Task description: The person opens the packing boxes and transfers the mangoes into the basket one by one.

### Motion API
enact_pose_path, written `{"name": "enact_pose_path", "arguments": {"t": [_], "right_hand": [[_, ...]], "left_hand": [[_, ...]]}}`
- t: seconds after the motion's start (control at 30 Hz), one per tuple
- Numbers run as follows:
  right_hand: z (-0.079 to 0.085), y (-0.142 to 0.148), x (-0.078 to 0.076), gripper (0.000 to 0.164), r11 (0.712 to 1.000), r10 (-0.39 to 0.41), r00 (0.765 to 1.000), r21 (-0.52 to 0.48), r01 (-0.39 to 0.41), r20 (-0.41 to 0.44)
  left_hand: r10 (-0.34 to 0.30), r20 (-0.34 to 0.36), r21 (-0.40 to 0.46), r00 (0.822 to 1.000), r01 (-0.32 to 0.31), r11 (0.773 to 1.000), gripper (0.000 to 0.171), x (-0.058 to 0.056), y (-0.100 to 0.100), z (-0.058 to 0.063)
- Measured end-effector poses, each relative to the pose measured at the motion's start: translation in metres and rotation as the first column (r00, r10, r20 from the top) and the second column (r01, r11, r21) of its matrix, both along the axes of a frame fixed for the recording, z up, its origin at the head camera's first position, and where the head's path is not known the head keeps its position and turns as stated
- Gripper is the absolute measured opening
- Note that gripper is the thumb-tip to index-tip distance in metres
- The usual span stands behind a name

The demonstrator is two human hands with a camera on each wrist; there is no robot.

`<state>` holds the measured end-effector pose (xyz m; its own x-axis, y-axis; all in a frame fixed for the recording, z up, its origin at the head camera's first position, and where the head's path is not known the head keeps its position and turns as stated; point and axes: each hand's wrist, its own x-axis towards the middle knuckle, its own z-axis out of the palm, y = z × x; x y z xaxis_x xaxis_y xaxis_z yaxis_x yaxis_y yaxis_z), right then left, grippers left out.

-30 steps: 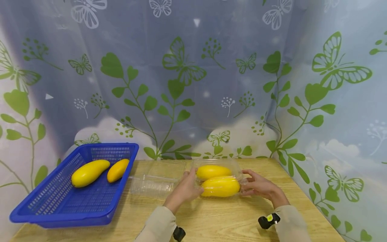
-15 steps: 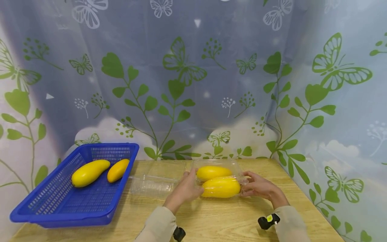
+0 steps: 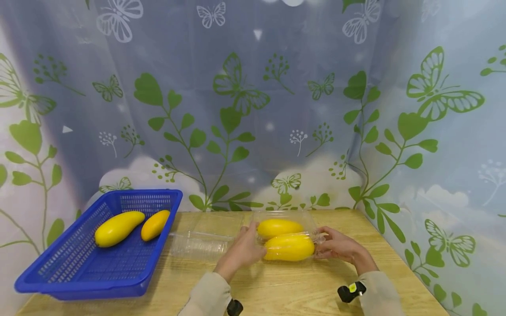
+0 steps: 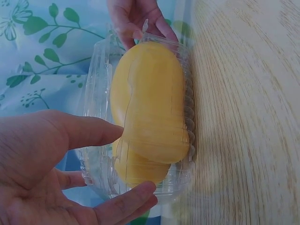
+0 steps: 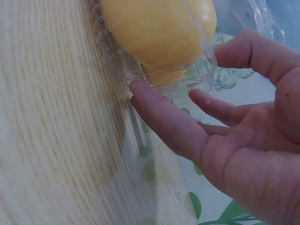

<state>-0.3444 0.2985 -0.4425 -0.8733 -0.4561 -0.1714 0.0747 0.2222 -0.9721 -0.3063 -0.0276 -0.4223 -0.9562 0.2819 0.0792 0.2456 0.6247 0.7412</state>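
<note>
Two yellow mangoes lie one behind the other in a clear plastic clamshell box [image 3: 308, 215], the front mango [image 3: 290, 247] partly covering the rear mango [image 3: 279, 228]. At the box's left end, my left hand [image 3: 242, 249] grips the plastic between thumb and fingers. My right hand [image 3: 341, 246] pinches the opposite end; in the right wrist view its fingertips [image 5: 139, 89] touch the lower edge and its thumb presses the upper part. Whether the lid is fastened is hard to see through the clear plastic.
A blue plastic basket [image 3: 136, 281] stands at the left with two more mangoes, a larger one [image 3: 118, 229] and a smaller one [image 3: 155, 225]. Another clear plastic box [image 3: 199, 245] lies between basket and left hand. A patterned curtain [image 3: 253, 131] hangs behind the wooden table [image 3: 292, 289].
The head view has tilted up a little, so everything sits slightly lower in it. Both hands keep their hold on the box, with hardly any movement.
</note>
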Motion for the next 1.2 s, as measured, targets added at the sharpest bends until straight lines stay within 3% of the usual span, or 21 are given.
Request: {"name": "enact_pose_path", "arguments": {"t": [0.93,1.2], "right_hand": [[0.0003,-0.0025,0.0025,0.064,1.0,-0.021,1.0,0.02,0.021,0.013],[0.0003,-0.0025,0.0018,0.06,1.0,-0.018,1.0,0.018,0.018,0.007]], "left_hand": [[0.011,0.003,0.022,1.0,-0.011,1.0,0.078,0.0009,-0.0005,-0.0014],[0.01,-0.087,-0.007,0.996,-0.01,1.0,0.082,-0.0008,0.0004,0.0006]]}}
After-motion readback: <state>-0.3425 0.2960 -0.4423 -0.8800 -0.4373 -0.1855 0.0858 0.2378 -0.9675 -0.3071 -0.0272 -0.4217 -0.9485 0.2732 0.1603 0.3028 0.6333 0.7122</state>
